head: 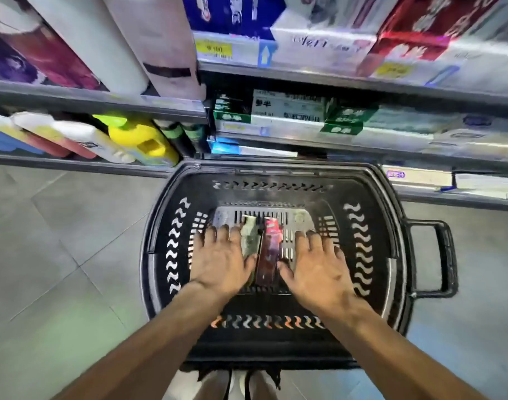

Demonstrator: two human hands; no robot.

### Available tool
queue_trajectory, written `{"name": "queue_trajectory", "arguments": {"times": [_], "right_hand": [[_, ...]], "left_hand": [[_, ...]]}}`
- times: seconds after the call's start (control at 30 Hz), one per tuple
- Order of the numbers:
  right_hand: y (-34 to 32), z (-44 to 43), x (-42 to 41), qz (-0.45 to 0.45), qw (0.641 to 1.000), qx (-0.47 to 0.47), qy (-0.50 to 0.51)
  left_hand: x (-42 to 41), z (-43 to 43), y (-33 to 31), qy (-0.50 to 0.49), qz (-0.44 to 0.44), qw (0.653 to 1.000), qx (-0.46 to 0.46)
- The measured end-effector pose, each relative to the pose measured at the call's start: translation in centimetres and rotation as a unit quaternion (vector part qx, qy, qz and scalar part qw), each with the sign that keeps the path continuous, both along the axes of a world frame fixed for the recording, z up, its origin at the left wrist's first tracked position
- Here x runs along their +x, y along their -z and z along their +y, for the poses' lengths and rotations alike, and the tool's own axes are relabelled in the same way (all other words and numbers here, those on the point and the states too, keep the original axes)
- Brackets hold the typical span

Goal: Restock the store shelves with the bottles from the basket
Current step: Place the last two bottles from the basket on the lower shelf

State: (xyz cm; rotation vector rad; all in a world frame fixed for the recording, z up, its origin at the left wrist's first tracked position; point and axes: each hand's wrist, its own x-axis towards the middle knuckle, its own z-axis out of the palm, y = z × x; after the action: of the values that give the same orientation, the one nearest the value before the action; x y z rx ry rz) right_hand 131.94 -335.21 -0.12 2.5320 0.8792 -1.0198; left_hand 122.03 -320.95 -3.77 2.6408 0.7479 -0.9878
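Mid-frame, a green pack (250, 238) and a red pack (271, 251) lie side by side in the basket (276, 172). They look light and stiff; pinch their long sides. The left hand (221, 262) and right hand (319, 268) are spread wide, holding nothing.

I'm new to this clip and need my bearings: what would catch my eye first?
The left hand and the right hand, both open, reach down into a black basket on the floor at centre. Between them on its bottom lie a pale green pack and a dark red pack, side by side. A bright yellow bottle stands out on the shelf at left.
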Motion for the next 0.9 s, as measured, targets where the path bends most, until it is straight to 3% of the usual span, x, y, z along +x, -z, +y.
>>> {"name": "queue_trajectory", "arguments": {"times": [0.27, 0.37, 0.53, 0.63, 0.73, 0.9], "right_hand": [[13.4, -0.3, -0.9, 0.023, 1.0, 0.004, 0.0], [17.2, -0.4, -1.7, 0.037, 0.997, -0.052, -0.032], [22.3, -0.5, -1.9, 0.003, 1.0, 0.009, -0.009], [24.9, -0.7, -1.7, -0.002, 0.993, 0.047, 0.113], [27.3, -0.7, -1.2, 0.036, 0.968, 0.043, 0.246], [30.7, -1.3, -1.1, 0.147, 0.89, 0.111, 0.418]], "left_hand": [[-0.9, -1.0, 12.5, -0.005, 0.035, 0.999, -0.031], [-1.1, -1.1, 16.1, -0.009, 0.045, 0.998, -0.034], [-0.8, -1.0, 20.8, -0.052, 0.065, 0.995, -0.059], [-0.5, -1.3, 22.8, -0.179, 0.042, 0.976, -0.116], [-0.4, -1.5, 24.6, -0.319, 0.039, 0.928, -0.187], [-0.8, -2.8, 27.6, -0.439, 0.005, 0.868, -0.23]]}}
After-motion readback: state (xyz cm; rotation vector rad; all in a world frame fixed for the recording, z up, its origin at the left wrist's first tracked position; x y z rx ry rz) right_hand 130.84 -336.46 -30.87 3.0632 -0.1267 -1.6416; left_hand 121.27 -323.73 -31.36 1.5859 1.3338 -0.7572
